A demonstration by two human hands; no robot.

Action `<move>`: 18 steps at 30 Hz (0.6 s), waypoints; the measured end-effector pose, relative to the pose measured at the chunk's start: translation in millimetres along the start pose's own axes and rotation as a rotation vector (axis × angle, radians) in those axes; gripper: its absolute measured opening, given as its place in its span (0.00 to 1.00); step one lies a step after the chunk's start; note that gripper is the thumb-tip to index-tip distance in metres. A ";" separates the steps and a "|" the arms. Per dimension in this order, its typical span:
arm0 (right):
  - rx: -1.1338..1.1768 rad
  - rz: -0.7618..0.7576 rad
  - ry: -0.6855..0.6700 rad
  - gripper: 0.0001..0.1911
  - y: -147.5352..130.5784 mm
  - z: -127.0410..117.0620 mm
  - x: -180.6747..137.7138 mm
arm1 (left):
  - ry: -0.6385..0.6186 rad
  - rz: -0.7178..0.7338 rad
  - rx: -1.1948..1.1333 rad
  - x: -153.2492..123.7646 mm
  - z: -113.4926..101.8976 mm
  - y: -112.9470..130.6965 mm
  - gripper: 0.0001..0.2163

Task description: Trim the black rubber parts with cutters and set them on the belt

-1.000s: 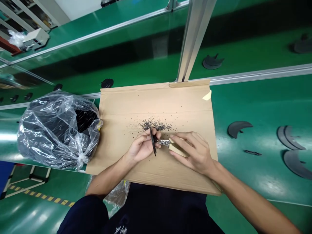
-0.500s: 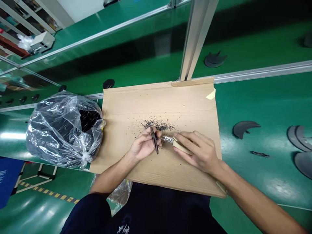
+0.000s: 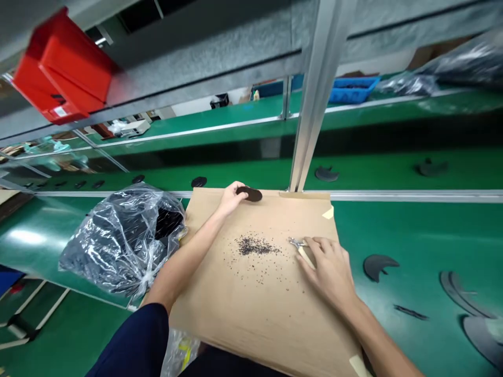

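Note:
My left hand (image 3: 232, 198) reaches to the far edge of the cardboard sheet (image 3: 220, 314), its thumb and fingers closed on a flat, dark oval part (image 3: 251, 195). In my right hand (image 3: 328, 262), lying low over the right side of the cardboard, is a pair of nippers (image 3: 302, 248) with pale handles. Their metal jaws point left and away from the part. Between my hands a pile of small black scraps (image 3: 255, 245) lies scattered on the cardboard.
A clear plastic bag (image 3: 118, 241) full of black parts stands on the left. Curved black pieces (image 3: 379, 266) lie on the green bench to the right. A metal post (image 3: 310, 115) rises behind the cardboard, and a red bin (image 3: 66, 68) sits on the shelf above.
My left hand has carried the dark part forward, away from the nippers, to the cardboard's far edge. My right hand has drawn apart with the nippers. The view has tilted up.

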State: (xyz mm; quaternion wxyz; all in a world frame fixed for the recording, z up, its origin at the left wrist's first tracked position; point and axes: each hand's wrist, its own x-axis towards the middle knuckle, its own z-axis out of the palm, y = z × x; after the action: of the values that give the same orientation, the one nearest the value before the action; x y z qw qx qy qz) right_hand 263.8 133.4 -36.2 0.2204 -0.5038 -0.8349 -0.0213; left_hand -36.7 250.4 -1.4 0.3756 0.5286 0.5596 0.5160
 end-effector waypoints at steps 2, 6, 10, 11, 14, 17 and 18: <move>-0.004 -0.001 -0.024 0.19 1.3 1.0 -2.1 | 0.029 0.054 0.064 41.8 5.9 2.0 0.04; -0.010 0.007 0.003 0.17 0.6 2.3 -6.3 | -0.004 0.115 0.244 80.0 7.9 -0.5 0.04; -0.047 0.031 0.047 0.14 0.0 3.4 -8.7 | -0.065 0.136 0.462 81.4 -12.0 -10.4 0.04; -0.056 0.037 0.049 0.14 -0.2 3.9 -9.2 | -0.071 0.139 0.513 81.0 -16.6 -11.9 0.04; -0.058 0.049 0.033 0.13 -1.5 5.3 -10.7 | -0.089 0.168 0.638 79.9 -18.0 -11.9 0.06; -0.022 0.055 0.013 0.15 -3.9 4.9 -12.5 | -0.153 0.247 0.717 73.5 3.0 -4.9 0.07; -0.007 0.056 0.012 0.16 -4.7 4.1 -13.1 | -0.186 0.283 0.731 69.3 14.1 -1.3 0.07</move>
State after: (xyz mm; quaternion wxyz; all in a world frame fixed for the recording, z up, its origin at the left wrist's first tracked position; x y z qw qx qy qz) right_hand 263.5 121.2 -44.1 0.2241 -0.5275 -0.8192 -0.0214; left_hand -34.4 320.9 3.4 0.1374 0.7436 0.5916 0.2795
